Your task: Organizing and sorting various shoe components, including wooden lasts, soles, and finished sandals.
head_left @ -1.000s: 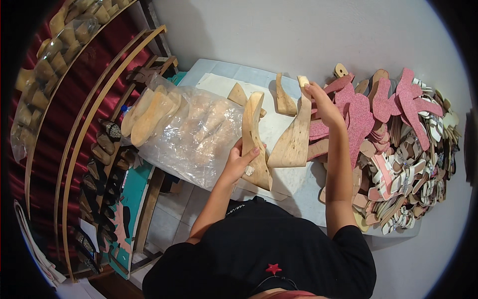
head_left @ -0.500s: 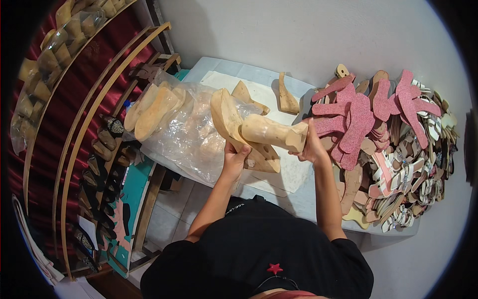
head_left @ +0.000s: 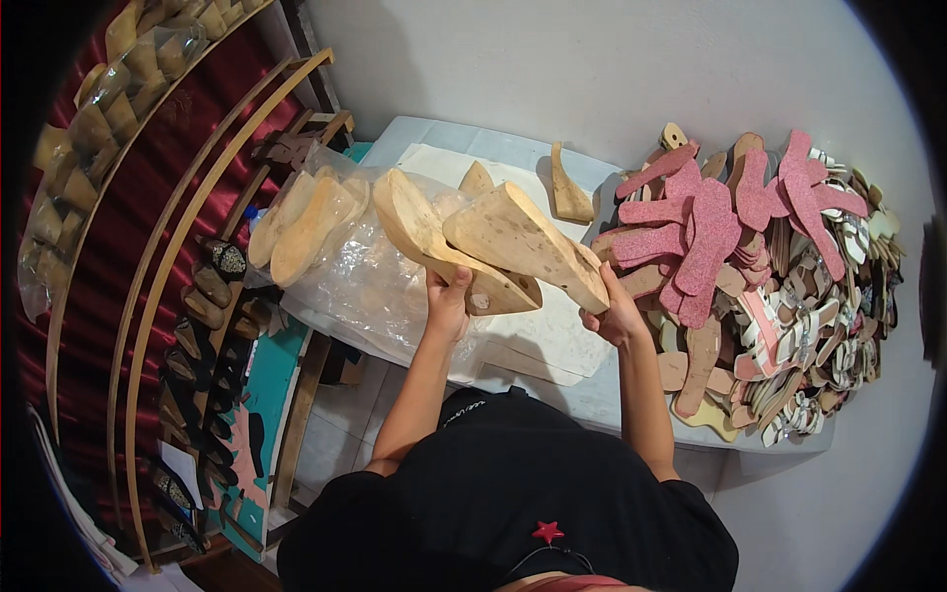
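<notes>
Two pale wooden shoe lasts are up in my hands, over the near side of the table. My left hand [head_left: 449, 303] is closed round the heel part of one wooden shoe last [head_left: 419, 232], its toe pointing up and away. The other wooden shoe last [head_left: 523, 237] is gripped at its right end by my right hand [head_left: 617, 313], the toe slanting up to the left. The two lasts lie close together, the right one partly over the left one. Behind them on white paper [head_left: 434, 163] are another wooden last [head_left: 476, 178], partly hidden, and a wedge-shaped wooden piece [head_left: 570, 187].
A clear plastic bag [head_left: 340, 296] with more wooden lasts covers the table's left part. Pink glittery sole pieces [head_left: 710, 227] and a heap of sandals [head_left: 789, 335] fill the right end. A wooden rack [head_left: 202, 197] of shoes stands at the left, a wall [head_left: 592, 69] behind.
Both lasts have turned. The right one has swung from pointing sideways with its end showing to slanting with its broad face up. The left one has shifted left and slightly away.
</notes>
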The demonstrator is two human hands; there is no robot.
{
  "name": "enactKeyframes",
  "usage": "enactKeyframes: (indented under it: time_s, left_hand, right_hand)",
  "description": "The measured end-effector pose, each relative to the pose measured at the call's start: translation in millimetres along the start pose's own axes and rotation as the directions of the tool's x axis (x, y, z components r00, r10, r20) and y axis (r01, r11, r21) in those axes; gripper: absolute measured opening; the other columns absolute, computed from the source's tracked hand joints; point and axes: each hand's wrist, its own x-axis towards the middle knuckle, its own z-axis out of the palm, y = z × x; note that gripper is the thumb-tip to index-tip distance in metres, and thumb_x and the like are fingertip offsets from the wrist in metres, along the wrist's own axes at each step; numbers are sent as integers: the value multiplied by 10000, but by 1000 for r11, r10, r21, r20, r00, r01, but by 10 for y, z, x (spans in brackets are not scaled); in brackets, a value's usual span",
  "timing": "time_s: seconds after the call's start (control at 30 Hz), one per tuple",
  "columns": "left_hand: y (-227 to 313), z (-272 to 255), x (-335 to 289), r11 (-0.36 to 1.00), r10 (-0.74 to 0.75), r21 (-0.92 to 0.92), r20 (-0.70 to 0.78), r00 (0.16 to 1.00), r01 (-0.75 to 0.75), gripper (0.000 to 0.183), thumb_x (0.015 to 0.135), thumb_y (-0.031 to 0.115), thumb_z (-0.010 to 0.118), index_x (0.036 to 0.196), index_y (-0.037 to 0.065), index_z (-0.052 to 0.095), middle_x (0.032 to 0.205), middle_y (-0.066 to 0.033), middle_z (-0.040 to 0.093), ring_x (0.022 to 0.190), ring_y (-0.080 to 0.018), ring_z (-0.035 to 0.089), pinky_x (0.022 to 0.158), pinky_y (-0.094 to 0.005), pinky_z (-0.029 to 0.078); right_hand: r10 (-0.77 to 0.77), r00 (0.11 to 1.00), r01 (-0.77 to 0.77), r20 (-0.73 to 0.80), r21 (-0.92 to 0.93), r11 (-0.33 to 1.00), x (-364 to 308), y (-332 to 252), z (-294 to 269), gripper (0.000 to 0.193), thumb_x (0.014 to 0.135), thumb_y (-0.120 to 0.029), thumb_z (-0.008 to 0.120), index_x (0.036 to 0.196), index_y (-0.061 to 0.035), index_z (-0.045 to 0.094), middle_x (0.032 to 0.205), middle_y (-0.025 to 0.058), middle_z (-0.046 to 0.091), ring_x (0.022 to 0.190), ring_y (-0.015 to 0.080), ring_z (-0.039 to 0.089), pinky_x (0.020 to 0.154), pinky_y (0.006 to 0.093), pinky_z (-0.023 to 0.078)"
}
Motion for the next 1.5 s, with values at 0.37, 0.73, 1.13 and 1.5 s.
enactKeyframes:
  time_s: [0.37,0.73,1.13,1.5]
  left_hand:
    - [-3,-57,-50,995,-95,-21,25,995,95,625,747,278,691,1222,53,353,1173,-53,466,1070,-169,467,919,-313,387]
    - [183,-78,-57,977,-200,-64,30,979,202,703,670,271,752,1212,43,367,1122,-82,498,1034,-200,507,880,-333,439]
    - [179,-127,-97,942,-325,-64,70,943,329,805,665,447,688,1239,-2,345,1133,-160,506,1003,-265,544,849,-384,477]
    - [63,293,-194,885,-459,65,285,841,461,585,642,178,671,1149,-22,459,1051,-113,564,947,-220,559,830,-313,445]
  right_hand:
    - [165,980,-174,109,81,981,8,340,375,521,886,-572,242,907,-126,509,423,18,378,306,109,340,310,224,256]
    - [62,998,-54,26,-232,971,-81,320,569,580,926,-482,195,934,13,496,567,80,491,398,157,472,348,253,373]
    - [120,873,149,473,-493,857,-238,219,343,612,922,-479,240,953,55,537,741,140,614,697,211,615,691,309,478]
    - [-212,944,243,252,-98,965,-87,337,349,848,768,-674,407,1273,5,354,1166,129,507,1050,217,510,900,325,402]
